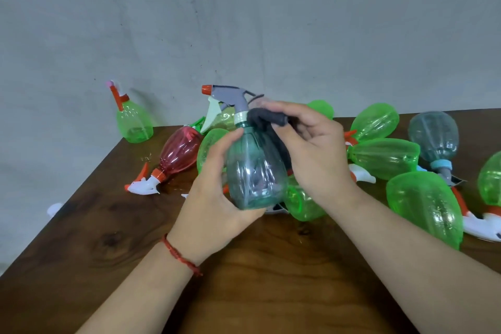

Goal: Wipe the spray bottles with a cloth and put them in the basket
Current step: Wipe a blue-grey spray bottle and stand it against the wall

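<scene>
I hold a teal see-through spray bottle [254, 171] upright above the wooden table [108, 225]; its head is grey with an orange nozzle tip. My left hand [217, 192] grips the bottle's body from the left and below. My right hand [314, 149] holds a dark grey cloth [267, 118] and presses it against the bottle's neck and right shoulder. Part of the cloth hangs down behind the bottle. No basket shows in the head view.
Several green spray bottles lie on the table, one [425, 206] at the right. A red bottle [179, 154] lies at the left, a green one [134, 122] stands at the far left corner, and a blue-grey one [433, 135] lies at the far right. A grey wall rises behind.
</scene>
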The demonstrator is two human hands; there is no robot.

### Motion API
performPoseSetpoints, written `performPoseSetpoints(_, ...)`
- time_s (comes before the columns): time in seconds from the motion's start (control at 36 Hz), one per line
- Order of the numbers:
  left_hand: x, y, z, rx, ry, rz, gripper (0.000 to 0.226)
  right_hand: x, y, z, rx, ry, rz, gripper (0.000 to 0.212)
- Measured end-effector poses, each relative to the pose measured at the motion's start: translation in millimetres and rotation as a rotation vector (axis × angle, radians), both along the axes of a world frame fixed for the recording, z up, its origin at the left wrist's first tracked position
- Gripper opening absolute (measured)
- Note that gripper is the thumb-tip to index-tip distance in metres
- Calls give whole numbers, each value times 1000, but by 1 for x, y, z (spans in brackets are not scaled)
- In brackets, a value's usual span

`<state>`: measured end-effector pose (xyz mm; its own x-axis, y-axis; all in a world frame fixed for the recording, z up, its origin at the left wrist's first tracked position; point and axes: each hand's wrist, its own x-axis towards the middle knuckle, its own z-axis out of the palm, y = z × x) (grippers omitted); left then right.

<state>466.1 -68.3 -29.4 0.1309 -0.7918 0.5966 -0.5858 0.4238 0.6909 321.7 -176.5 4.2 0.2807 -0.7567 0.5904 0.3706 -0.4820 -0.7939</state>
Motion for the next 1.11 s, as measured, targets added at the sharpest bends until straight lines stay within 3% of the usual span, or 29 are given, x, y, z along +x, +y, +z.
performPoseSetpoints(0.25,-4,4,-4,22,-5,-69,108,-34,25,-15,-125,257,-31,34)
performPoseSetpoints(0.47,-15,8,-11,67,15,-141,109,-61,42,-26,-156,354,-71,35)
performPoseSetpoints(0.72,-16,9,-5,36,106,-28,108,-72,40,-28,-525,544,-144,46)
performPoseSetpoints(0.94,-6,5,-1,65,173,40,107,-72,40,-24,-671,652,-95,38)
performPoseSetpoints(1.11,-7,7,-6,43,108,23,110,-74,37,-22,-678,689,-136,49)
